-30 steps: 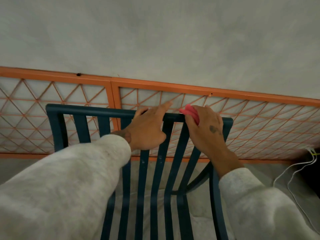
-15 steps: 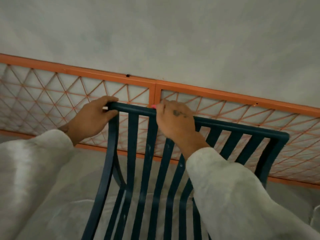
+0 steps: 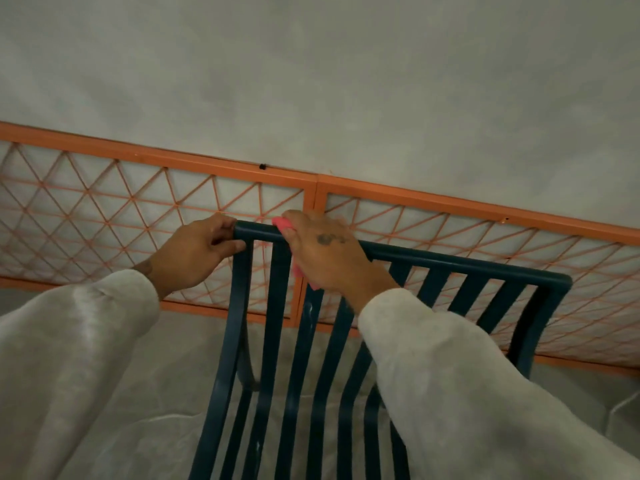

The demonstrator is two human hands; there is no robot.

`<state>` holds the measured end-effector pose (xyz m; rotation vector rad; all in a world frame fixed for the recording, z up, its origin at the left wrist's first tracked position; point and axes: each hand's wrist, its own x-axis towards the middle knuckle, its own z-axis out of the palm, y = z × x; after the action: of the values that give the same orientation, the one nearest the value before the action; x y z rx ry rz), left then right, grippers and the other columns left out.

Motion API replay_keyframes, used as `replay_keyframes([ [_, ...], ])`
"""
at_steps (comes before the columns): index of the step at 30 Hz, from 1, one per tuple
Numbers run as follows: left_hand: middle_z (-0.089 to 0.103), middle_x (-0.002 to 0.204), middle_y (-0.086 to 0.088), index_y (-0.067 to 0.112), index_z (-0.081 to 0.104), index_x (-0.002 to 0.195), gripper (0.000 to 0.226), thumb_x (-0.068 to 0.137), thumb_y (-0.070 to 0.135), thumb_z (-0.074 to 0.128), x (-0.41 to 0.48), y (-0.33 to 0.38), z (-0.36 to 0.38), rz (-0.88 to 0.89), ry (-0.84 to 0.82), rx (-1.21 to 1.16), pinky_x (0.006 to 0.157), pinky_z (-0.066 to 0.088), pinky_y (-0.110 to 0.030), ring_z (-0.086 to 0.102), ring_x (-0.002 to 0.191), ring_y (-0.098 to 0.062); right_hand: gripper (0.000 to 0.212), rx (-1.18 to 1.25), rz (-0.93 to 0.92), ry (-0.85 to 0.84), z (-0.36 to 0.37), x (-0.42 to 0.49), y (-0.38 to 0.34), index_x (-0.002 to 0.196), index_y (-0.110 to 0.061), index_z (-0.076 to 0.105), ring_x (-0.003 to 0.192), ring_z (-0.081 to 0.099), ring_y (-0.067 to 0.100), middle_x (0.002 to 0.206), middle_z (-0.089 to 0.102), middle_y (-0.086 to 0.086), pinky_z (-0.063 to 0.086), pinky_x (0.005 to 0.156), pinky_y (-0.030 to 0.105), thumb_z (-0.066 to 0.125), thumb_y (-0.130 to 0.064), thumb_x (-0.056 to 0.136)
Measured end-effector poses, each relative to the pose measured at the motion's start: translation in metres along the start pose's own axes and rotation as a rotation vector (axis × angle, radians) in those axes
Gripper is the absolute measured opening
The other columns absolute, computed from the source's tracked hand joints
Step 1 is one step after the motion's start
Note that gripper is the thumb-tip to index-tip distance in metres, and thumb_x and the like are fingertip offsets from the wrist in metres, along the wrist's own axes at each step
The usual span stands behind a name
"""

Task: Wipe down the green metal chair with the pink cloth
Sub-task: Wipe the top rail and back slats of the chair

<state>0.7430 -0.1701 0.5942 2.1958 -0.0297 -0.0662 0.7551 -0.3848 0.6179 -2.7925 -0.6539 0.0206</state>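
While two pale sleeves [image 3: 450,382] reach forward, the chair [image 3: 273,327] top rail's left corner is gripped by the left hand [image 3: 197,252]; just beside it, the right hand [image 3: 325,252] is clamped on the pink cloth [image 3: 282,224], with unwiped rail stretching rightward.

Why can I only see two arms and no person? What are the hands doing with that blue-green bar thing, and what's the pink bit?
The camera sits on the person's head and looks down, so you see only their arms in pale sleeves. The bars are the back of a green metal chair, seen from above. The left hand grips the top corner of the chair to hold it. The right hand presses a pink cloth onto the top rail to wipe it; only bits of the cloth peek out. Behind the chair is an orange lattice fence against a grey wall.
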Motion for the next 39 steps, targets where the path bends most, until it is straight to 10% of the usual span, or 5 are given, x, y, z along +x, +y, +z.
replay_keyframes([
  [6,0.067,0.115,-0.002,0.014,0.055,0.125,0.030,0.095,0.016,0.059,-0.002,-0.002,0.000,0.012,-0.026,-0.012,0.084,0.050,-0.020,0.065,0.103,-0.011,0.037,-0.113,0.317,0.023,-0.028,-0.070,0.107,0.128,-0.037,0.050,0.123,0.049,0.021,0.123,0.056,-0.005,0.013,0.119,0.058,0.023,-0.040,0.103],
  [12,0.064,0.115,-0.001,0.017,0.054,0.120,0.027,0.095,0.010,0.059,-0.004,0.000,0.002,0.007,-0.032,-0.082,0.090,0.054,-0.031,0.062,0.110,-0.016,0.058,-0.199,0.610,0.086,-0.030,-0.062,0.097,0.115,-0.016,0.059,0.106,0.056,0.033,0.115,0.060,0.009,0.037,0.102,0.051,0.010,-0.042,0.098],
  [24,0.064,0.120,-0.001,0.020,0.053,0.124,0.031,0.094,0.020,0.062,-0.001,0.001,-0.003,0.019,-0.038,0.120,0.101,0.047,-0.041,0.060,0.112,-0.017,0.043,-0.050,0.044,0.111,0.010,0.001,-0.018,0.145,-0.029,0.042,0.129,0.048,0.025,0.136,0.053,0.000,0.008,0.120,0.054,0.049,-0.019,0.104],
  [39,0.065,0.120,-0.007,0.015,0.052,0.123,0.033,0.093,0.024,0.062,-0.001,0.006,0.001,-0.045,-0.015,0.270,0.091,0.050,-0.049,0.063,0.100,-0.029,0.045,-0.090,0.543,0.060,-0.062,-0.135,0.175,0.142,-0.040,0.038,0.137,0.042,0.028,0.144,0.046,-0.001,0.002,0.117,0.066,0.016,-0.051,0.105],
])
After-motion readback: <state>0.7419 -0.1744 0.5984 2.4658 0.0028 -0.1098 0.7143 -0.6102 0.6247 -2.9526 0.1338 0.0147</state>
